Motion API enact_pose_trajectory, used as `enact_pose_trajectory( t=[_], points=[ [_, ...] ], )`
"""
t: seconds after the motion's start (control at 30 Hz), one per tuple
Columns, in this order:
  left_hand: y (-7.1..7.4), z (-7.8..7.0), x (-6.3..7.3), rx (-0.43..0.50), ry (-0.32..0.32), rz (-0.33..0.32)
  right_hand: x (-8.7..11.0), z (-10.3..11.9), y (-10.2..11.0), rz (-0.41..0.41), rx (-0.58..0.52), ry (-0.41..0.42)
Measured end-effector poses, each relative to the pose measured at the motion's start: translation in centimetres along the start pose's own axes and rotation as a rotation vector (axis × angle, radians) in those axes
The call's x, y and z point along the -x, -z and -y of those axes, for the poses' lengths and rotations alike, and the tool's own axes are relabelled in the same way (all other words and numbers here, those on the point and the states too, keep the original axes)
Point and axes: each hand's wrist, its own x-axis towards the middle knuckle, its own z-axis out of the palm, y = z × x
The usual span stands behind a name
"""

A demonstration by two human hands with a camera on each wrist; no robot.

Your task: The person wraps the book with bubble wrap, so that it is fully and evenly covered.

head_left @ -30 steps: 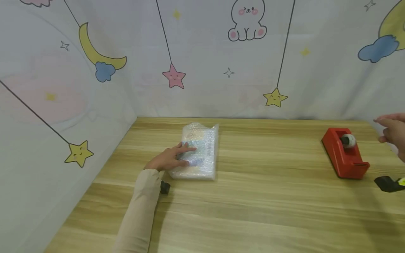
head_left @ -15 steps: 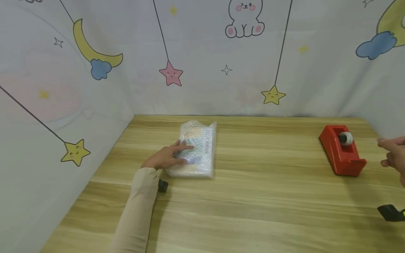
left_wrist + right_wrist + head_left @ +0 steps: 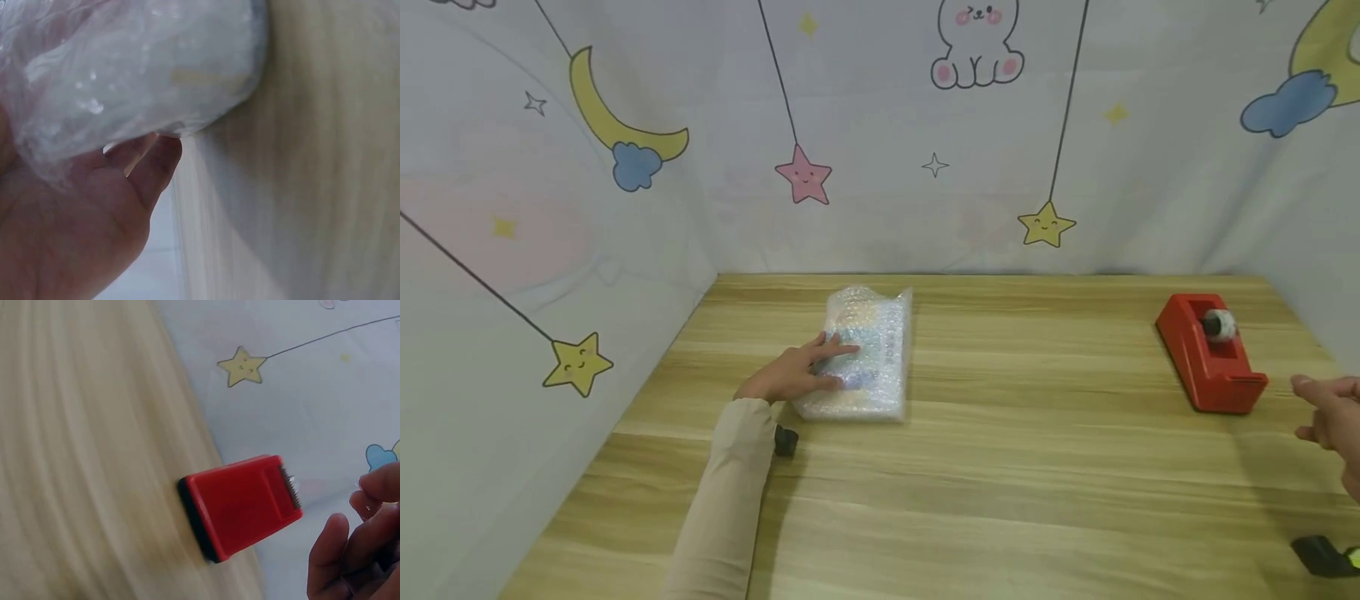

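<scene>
In the head view, a flat printed item in bubble wrap, a package [image 3: 891, 367], lies on the table left of centre. My left hand [image 3: 790, 375] rests on its left part, thumb and fingers spread over the wrap. The left wrist view shows the bubble wrap [image 3: 144, 81] close up beside the palm, with fingertips [image 3: 165, 156] at its edge. To the right stands a red tape dispenser [image 3: 1213, 362] holding a roll of tape [image 3: 1223, 325]. My right hand [image 3: 1333, 417] is beside it, thumb and finger pinching a small piece of clear tape [image 3: 359, 485], which barely shows.
The wood-grain table [image 3: 1022, 483] is bounded by a printed white curtain [image 3: 880, 225] at the back and sides. The dispenser's toothed cutter [image 3: 292, 487] faces the right hand in the right wrist view. Black wrist mounts [image 3: 786, 442] show by each arm.
My right hand has come down and nearer along the dispenser's right side. The left hand stays on the package. The head view has shifted slightly; package and dispenser keep their places.
</scene>
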Motion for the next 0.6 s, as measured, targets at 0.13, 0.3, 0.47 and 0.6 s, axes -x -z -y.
enact_pose_trajectory(
  t=[0.13, 0.3, 0.47, 0.6],
  points=[
    [0.0, 0.2, -0.1, 0.019, -0.012, 0.001, 2.0, 1.4, -1.6, -0.103, 0.04, -0.05],
    [-0.1, 0.3, -0.1, 0.021, -0.009, -0.001, 4.4, 4.7, -4.0, -0.1, -0.091, -0.122],
    [-0.1, 0.3, -0.1, 0.021, -0.015, 0.001, 5.9, 6.4, -5.6, -0.112, 0.092, -0.155],
    [-0.1, 0.5, -0.1, 0.016, -0.012, -0.003, 6.0, 6.2, -6.1, -0.16, 0.117, -0.217]
  ],
)
